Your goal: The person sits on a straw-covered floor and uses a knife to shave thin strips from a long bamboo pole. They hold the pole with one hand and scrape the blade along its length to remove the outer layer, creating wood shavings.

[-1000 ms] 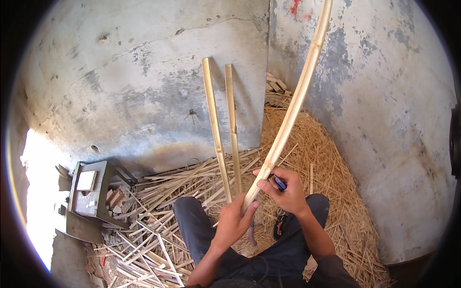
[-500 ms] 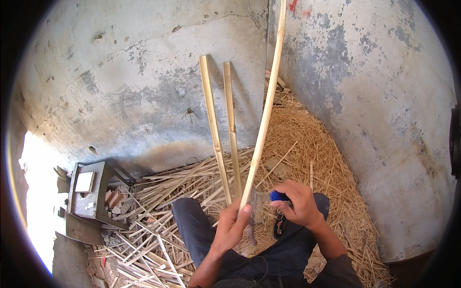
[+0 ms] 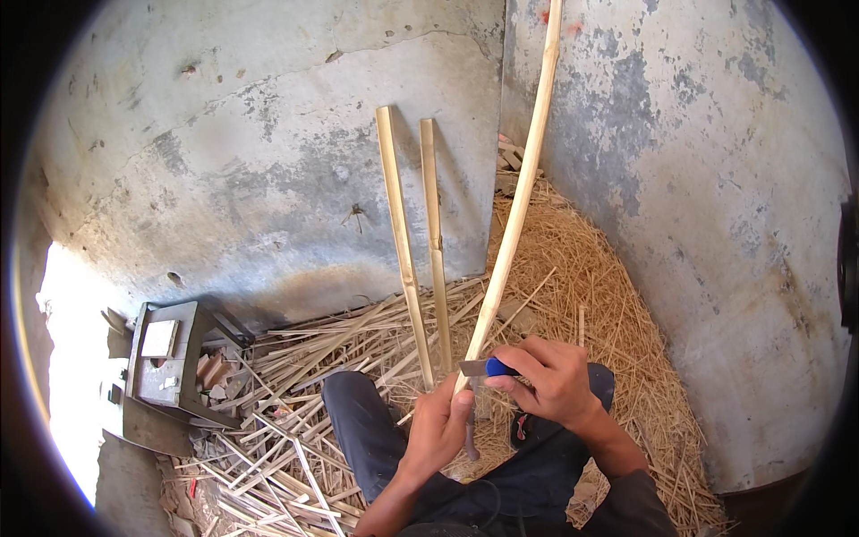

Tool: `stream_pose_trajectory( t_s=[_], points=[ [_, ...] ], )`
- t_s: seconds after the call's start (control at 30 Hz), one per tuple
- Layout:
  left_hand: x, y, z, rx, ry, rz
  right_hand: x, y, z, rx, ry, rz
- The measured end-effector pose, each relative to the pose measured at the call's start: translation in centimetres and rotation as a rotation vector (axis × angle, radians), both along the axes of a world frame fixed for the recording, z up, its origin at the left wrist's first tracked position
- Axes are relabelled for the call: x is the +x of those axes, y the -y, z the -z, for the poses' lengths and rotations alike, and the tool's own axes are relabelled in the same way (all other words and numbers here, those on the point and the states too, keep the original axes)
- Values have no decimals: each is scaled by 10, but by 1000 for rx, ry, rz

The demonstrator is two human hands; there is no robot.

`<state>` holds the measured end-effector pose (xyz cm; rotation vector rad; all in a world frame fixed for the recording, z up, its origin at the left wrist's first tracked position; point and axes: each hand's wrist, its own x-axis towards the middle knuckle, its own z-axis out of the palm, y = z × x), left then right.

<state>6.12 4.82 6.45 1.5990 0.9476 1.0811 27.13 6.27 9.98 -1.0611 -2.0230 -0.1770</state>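
Observation:
My left hand (image 3: 435,425) is closed round the lower end of a long pale bamboo strip (image 3: 517,215), which slants up and to the right past the top of the view. In my right hand (image 3: 557,383) is a knife (image 3: 488,368) with a blue handle. Its short metal blade lies across the strip just above my left thumb. Two more bamboo strips, one (image 3: 400,215) on the left and a shorter one (image 3: 434,224) beside it, stand up left of the held strip, their tops toward the wall. A brownish handle-like piece (image 3: 472,443) shows between my legs, partly hidden.
Split bamboo sticks (image 3: 313,358) lie piled on the floor at the left, and a heap of thin shavings (image 3: 617,313) fills the right. A small worn wooden table (image 3: 170,362) stands on its side at the far left. Two stained walls (image 3: 268,170) meet in a corner ahead.
The knife has moved left, so its blade now meets the strip. The held strip's upper part has swung to the right, and my left hand has shifted slightly right.

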Motion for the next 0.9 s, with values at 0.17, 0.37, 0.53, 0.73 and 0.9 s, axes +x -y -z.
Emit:
stream_pose_trajectory(
  t_s=[0.17,0.37,0.53,0.73,0.9],
  points=[
    [-1,3,2,62,-76,-66,-4,3,-5,20,6,25],
    [-2,6,9,103,-129,-99,-3,2,-3,52,-1,32],
    [-6,6,17,134,-214,-96,-4,2,0,39,-3,74],
    [-7,11,16,55,-225,-99,-3,-1,9,48,-21,99],
    [-8,15,20,45,-214,-97,0,-3,11,50,-37,140]
  ],
)
